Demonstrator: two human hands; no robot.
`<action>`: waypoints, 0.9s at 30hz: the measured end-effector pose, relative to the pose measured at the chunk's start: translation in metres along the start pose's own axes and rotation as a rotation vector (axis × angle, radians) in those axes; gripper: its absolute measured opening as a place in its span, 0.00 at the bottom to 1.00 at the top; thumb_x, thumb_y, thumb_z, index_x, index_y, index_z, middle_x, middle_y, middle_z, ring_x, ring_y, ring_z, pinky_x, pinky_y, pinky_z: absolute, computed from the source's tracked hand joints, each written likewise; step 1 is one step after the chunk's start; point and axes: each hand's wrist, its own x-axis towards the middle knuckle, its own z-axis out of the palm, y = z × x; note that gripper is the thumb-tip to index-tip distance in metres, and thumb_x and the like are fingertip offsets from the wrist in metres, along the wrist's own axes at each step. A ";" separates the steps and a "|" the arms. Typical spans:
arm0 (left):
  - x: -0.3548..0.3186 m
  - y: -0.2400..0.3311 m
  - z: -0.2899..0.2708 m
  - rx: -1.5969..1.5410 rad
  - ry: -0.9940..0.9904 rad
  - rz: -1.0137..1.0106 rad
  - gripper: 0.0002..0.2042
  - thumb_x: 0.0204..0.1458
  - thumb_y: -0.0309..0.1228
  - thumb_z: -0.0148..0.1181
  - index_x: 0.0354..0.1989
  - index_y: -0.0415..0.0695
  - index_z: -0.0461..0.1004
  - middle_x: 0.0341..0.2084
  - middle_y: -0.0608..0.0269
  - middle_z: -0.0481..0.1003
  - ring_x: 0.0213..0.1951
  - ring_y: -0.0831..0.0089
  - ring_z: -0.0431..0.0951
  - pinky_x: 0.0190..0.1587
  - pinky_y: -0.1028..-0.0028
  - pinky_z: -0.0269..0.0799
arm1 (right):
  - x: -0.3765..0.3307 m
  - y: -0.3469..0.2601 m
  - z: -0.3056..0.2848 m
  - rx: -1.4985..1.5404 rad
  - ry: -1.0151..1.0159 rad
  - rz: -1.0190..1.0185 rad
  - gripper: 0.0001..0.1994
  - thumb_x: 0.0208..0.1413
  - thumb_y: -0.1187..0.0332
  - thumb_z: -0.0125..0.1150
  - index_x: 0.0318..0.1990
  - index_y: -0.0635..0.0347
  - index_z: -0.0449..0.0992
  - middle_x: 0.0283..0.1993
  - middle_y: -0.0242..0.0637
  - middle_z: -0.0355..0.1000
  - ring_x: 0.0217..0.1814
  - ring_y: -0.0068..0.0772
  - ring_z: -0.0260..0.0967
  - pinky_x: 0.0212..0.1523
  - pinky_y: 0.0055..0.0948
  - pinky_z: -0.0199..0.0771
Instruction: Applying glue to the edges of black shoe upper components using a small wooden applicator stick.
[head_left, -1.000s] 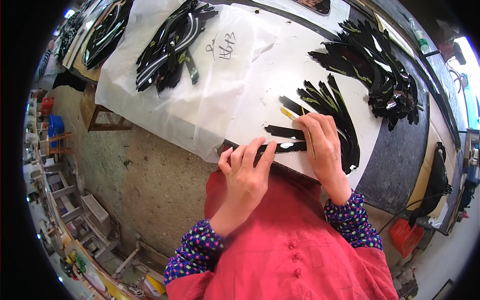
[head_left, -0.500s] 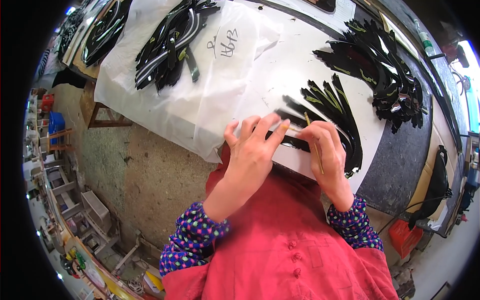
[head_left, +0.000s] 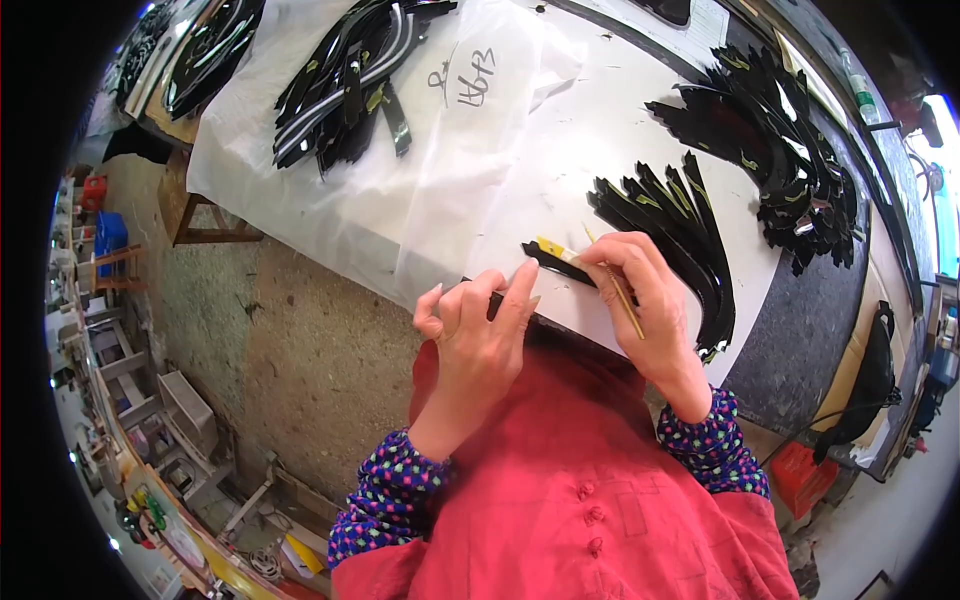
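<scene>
Black strip (head_left: 556, 262) with a yellow-tipped end, pinned on the white work sheet (head_left: 600, 150) between both hands.

The strip lies flat at the near edge of the sheet, its long axis running from the left hand (head_left: 478, 335) up and away to the right hand (head_left: 640, 300). The left hand's fingers press down flat on its near end. The right hand pinches a thin brush (head_left: 615, 285) closed between thumb and fingers, its tip at the yellow end, so the right hand is the nearer to that end. Just beyond the right hand fans a row of like black strips (head_left: 680, 225). Farther right lies a heaped pile of black pieces (head_left: 770, 140). Well away to the upper left, another black bundle (head_left: 345, 75) rests on a clear plastic bag (head_left: 400, 190); whether anything is inside it I cannot tell.
</scene>
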 end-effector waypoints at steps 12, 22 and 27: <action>-0.006 -0.004 0.003 0.050 -0.073 0.018 0.20 0.58 0.32 0.62 0.60 0.59 0.77 0.55 0.77 0.72 0.48 0.75 0.66 0.61 0.59 0.49 | 0.003 -0.002 0.012 -0.047 -0.105 0.000 0.12 0.57 0.85 0.58 0.48 0.65 0.72 0.45 0.48 0.71 0.44 0.53 0.73 0.43 0.40 0.75; -0.006 -0.006 0.008 0.102 -0.072 0.084 0.26 0.51 0.22 0.56 0.61 0.55 0.76 0.64 0.85 0.70 0.45 0.78 0.65 0.61 0.63 0.46 | 0.001 0.000 0.015 -0.086 -0.097 -0.024 0.12 0.56 0.85 0.58 0.48 0.65 0.72 0.44 0.49 0.71 0.44 0.54 0.73 0.42 0.41 0.75; -0.007 -0.005 0.009 0.109 -0.067 0.081 0.27 0.51 0.22 0.56 0.61 0.55 0.75 0.65 0.86 0.69 0.44 0.78 0.65 0.61 0.63 0.46 | 0.000 0.001 0.016 -0.118 -0.077 -0.056 0.13 0.56 0.85 0.58 0.48 0.65 0.72 0.44 0.49 0.71 0.44 0.55 0.73 0.43 0.42 0.75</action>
